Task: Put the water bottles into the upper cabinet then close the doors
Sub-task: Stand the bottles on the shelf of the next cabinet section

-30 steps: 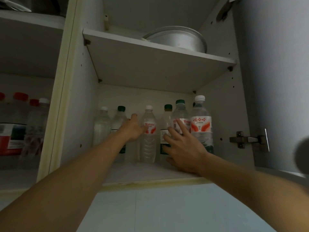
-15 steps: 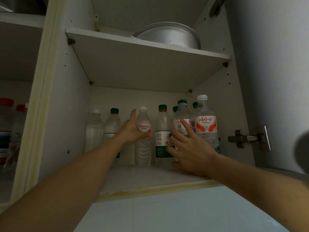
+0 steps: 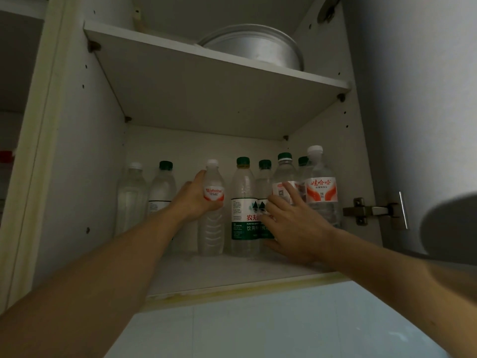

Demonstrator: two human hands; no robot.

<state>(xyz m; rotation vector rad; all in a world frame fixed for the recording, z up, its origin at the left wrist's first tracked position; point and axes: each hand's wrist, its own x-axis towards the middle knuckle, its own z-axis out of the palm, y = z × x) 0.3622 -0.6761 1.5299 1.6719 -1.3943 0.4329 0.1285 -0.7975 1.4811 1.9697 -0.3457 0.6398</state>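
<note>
head view: the left hand [image 3: 196,200] wraps its grip around the label of a white-capped water bottle [image 3: 213,210] that stands upright on the lower shelf [image 3: 232,272] of the upper cabinet [image 3: 77,151]. the right hand [image 3: 296,226] has its grip spread, fingers straight, touching the green-capped bottles [image 3: 244,208] just right of it. a bottle with a red and white label [image 3: 321,187] stands at the far right, near the cabinet wall. two more bottles [image 3: 144,195] stand to the left of the left hand, close against its wrist. more green caps show in a back row behind the front bottles. a metal pot [image 3: 258,47] sits on the upper shelf [image 3: 206,60]. the door [image 3: 426,99] hangs open at right on its hinge [image 3: 371,210].
</note>
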